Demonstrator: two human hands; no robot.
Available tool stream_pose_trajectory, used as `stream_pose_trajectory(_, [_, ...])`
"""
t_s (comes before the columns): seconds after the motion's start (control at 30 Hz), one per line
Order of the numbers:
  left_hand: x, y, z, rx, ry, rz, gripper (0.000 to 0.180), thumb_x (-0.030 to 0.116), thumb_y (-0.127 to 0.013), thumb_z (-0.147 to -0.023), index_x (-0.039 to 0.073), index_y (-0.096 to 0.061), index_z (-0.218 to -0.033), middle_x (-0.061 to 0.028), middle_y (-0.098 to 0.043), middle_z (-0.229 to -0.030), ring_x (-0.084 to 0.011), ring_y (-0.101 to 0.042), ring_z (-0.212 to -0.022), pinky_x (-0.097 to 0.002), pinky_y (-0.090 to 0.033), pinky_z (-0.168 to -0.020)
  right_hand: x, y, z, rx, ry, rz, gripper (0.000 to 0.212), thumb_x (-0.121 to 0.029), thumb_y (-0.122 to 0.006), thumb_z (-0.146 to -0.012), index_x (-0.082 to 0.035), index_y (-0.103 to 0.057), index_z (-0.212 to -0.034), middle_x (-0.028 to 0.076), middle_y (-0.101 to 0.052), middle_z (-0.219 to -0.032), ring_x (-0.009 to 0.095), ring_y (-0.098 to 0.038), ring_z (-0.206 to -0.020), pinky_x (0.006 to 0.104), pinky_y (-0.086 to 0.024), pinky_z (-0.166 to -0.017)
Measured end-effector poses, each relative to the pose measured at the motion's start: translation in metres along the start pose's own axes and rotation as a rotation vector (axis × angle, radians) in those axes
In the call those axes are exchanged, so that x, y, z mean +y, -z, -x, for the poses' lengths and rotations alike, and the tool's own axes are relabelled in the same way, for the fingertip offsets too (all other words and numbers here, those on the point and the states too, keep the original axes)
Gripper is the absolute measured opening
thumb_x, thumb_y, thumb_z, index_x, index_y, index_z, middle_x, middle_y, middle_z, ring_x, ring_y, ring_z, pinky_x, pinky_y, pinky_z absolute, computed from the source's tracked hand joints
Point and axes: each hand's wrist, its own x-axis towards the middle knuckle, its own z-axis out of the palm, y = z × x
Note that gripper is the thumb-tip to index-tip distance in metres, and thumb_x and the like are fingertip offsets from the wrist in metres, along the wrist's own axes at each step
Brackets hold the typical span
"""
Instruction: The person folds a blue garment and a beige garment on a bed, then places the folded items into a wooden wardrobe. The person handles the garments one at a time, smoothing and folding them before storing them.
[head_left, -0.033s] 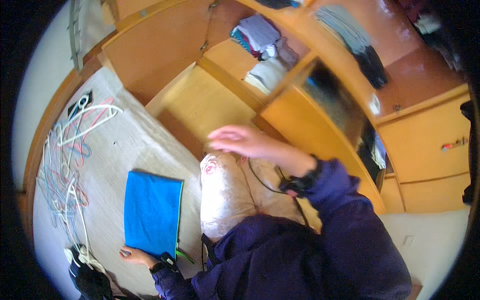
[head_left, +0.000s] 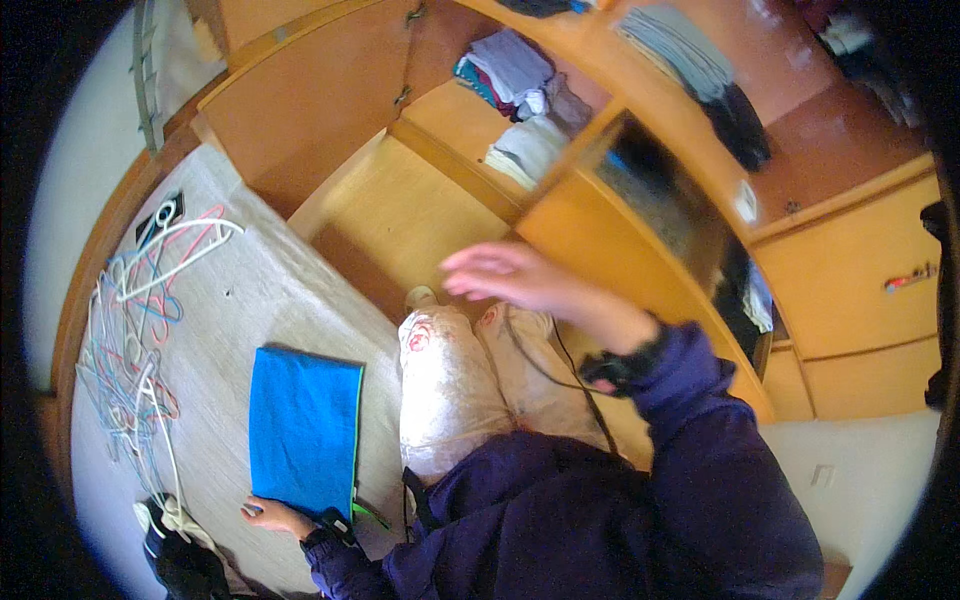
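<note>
1. The blue cloth [head_left: 305, 425] lies flat on the grey cover [head_left: 215, 390], beside the person's left thigh; its lower edge is partly hidden by the left hand [head_left: 278, 516] and wrist.
2. That hand rests at the cloth's near corner, fingers slightly curled; whether they pinch the fabric, I cannot tell.
3. The right hand [head_left: 505, 272] is raised beyond the knees, blurred, fingers loosely spread, with nothing visible in it.
4. Left of the cloth, the hangers [head_left: 132, 410] tangle too closely to count.
5. A dark bundle [head_left: 185, 565] is cut off by the lower rim.
6. Inside the cupboard, the folded clothes [head_left: 515, 65] overlap, hiding the lower pieces.
</note>
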Motion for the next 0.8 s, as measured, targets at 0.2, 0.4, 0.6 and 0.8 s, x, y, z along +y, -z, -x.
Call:
stream_pose_trajectory(0.2, [0.093, 0.013, 0.029, -0.044, -0.451, -0.097, 0.049, 0.025, -0.063, -0.087, 0.003, -0.048, -0.128, -0.0178, -0.057, -0.119, -0.0310, -0.059, -0.101, -0.0394, -0.048, -0.084, -0.053, 0.121, 0.147, 0.500, -0.102, -0.215, 0.031, -0.018, -0.054, -0.093, -0.001, -0.055, -0.119, 0.014, -0.061, -0.113, 0.024, -0.060, -0.106, 0.0361, -0.050, -0.091])
stream_pose_trajectory(0.4, [0.344, 0.080, 0.207, -1.183, -0.781, 0.783, 0.036, 0.011, -0.065, -0.085, 0.004, -0.056, -0.120, -0.0105, -0.059, -0.119, -0.0213, -0.054, -0.112, -0.0337, -0.042, -0.094, -0.020, 0.298, 0.186, 0.662, -0.079, -0.739, 0.025, -0.016, -0.052, -0.092, 0.004, -0.053, -0.107, 0.020, -0.057, -0.115, 0.030, -0.059, -0.106, 0.0410, -0.048, -0.095])
stream_pose_trajectory(0.6, [0.523, 0.137, 0.405, -1.163, -1.714, 1.108, 0.035, 0.021, -0.070, -0.078, 0.008, -0.062, -0.109, -0.0084, -0.061, -0.113, -0.0282, -0.053, -0.113, -0.0415, -0.041, -0.095, 0.078, 0.411, 0.161, 1.109, -0.323, -0.678, 0.018, -0.019, -0.060, -0.084, -0.004, -0.053, -0.091, 0.013, -0.056, -0.091, 0.028, -0.059, -0.078, 0.0437, -0.051, -0.086])
stream_pose_trajectory(0.8, [0.554, 0.120, 0.495, -1.155, -1.750, 0.903, 0.023, 0.033, -0.066, -0.079, 0.013, -0.066, -0.089, -0.0027, -0.062, -0.083, -0.0222, -0.059, -0.089, -0.0361, -0.041, -0.087, 0.150, 0.457, 0.163, 1.346, -0.117, -0.575, 0.029, -0.026, -0.066, -0.082, -0.006, -0.054, -0.098, 0.010, -0.048, -0.098, 0.026, -0.049, -0.092, 0.0470, -0.045, -0.091])
